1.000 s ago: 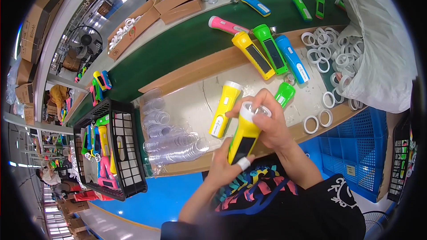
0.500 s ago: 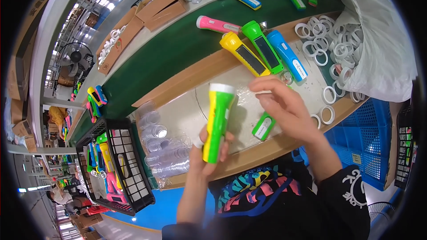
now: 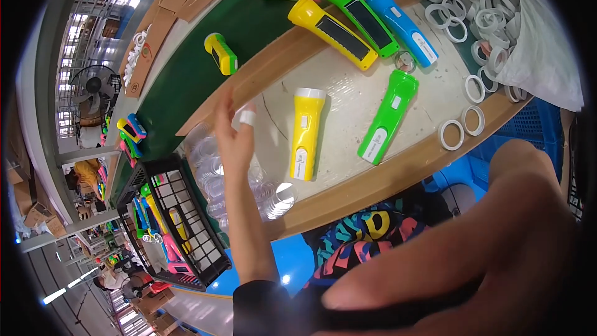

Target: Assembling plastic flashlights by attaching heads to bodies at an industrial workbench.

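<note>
My left hand [image 3: 235, 140] is open and empty, fingers apart, with a white wrap on one finger. It hovers over the tray's left end, beside clear plastic discs [image 3: 214, 168]. Beyond it a yellow-and-green flashlight [image 3: 222, 55] lies on the green belt. My right hand [image 3: 454, 255] looms large and blurred at the lower right; one finger points left, and the others cannot be made out. In the tray lie a yellow flashlight [image 3: 306, 134] with a white rim and a green flashlight [image 3: 388, 118] with no white rim showing.
A yellow solar-panel flashlight [image 3: 333, 34], a green one [image 3: 360, 15] and a blue flashlight [image 3: 401, 25] lie across the cardboard tray's far side [image 3: 249, 87]. White rings [image 3: 494, 22] spill from a pale bag [image 3: 547, 56]. A black crate [image 3: 186, 224] of flashlights stands left.
My left hand has let go of the green-and-yellow flashlight and moved left. A white-rimmed yellow flashlight now lies in the tray. My right hand has come close to the camera. The view has shifted.
</note>
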Available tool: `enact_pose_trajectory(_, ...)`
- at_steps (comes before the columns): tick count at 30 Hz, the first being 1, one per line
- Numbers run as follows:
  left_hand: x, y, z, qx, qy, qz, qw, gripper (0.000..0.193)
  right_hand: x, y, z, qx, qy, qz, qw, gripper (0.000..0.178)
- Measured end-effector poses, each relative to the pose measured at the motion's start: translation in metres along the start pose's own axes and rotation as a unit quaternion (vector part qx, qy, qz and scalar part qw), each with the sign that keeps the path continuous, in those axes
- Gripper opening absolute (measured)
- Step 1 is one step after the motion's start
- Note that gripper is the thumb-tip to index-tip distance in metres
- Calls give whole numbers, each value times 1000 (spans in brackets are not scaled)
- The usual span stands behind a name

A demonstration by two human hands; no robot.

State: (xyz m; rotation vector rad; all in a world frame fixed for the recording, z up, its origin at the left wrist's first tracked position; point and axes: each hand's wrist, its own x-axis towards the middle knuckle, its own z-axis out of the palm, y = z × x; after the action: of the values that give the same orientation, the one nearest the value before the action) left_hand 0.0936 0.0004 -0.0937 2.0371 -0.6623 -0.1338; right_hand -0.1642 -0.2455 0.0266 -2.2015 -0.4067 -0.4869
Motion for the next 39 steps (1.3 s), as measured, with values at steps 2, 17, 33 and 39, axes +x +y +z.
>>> enact_pose_trajectory(2,-24,-6,-32,149,-21,18,988,46,71,1,38,-27,35,-6,999,16)
enact_pose_trajectory(17,37,91,-9,197,-102,234,947,35,11,253,-35,-499,37,337,797,24)
enact_pose_trajectory(33,309,115,285,410,-321,117,846,52,22,128,48,-191,103,114,969,14)
enact_pose_trajectory(39,300,116,247,262,-164,180,934,20,21,126,56,-219,138,138,956,14)
